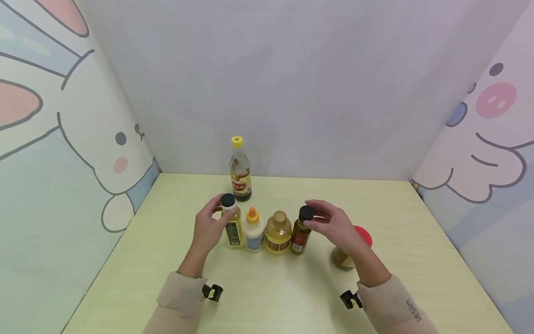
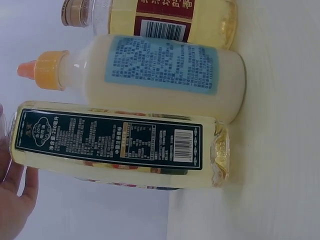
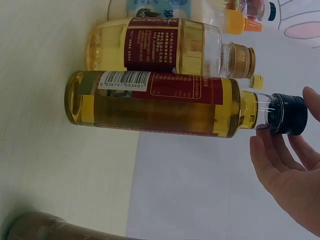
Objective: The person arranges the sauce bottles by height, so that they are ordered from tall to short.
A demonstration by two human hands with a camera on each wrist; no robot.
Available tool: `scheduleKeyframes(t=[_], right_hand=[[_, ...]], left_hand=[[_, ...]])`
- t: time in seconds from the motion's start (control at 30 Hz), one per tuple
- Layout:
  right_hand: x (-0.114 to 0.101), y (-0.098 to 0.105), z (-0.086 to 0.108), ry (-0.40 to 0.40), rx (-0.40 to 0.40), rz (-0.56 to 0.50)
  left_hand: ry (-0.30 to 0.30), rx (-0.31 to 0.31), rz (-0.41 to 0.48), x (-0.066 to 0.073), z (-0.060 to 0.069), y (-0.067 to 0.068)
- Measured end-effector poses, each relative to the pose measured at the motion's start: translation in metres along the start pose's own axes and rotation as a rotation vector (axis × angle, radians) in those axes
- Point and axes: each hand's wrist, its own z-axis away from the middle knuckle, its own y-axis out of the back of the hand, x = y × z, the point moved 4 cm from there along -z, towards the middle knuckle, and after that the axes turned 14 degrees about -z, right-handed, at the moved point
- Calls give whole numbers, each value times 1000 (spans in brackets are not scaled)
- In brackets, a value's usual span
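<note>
My left hand (image 1: 208,227) grips a square oil bottle (image 1: 234,234) by the neck, just under its dark green cap. The left wrist view shows this bottle's dark label and barcode, with the hand (image 2: 17,195) only partly visible. With thumb and fingers, my right hand (image 1: 335,226) pinches the black cap of a slim oil bottle (image 1: 299,239) with a red label. Between these two stand a white squeeze bottle (image 1: 253,236) with an orange nozzle and a round-shouldered oil bottle (image 1: 278,237) with a tan cap. All four form a close row.
Behind the row's left end stands a tall sauce bottle (image 1: 240,178) with a yellow cap. A red-lidded jar (image 1: 343,259) sits under my right forearm, partly hidden by it. The pale table (image 1: 275,297) meets a plain back wall and printed side walls.
</note>
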Motion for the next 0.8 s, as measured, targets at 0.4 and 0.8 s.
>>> scheduleKeyframes(t=[0.4,0.8], right_hand=[[7,-1,-1,4,57,4],[9,-2,-3,11,75,15]], left_hand=[[-10,-19,-21,14,-25,14],[-139,-5,-90,38,-59,20]])
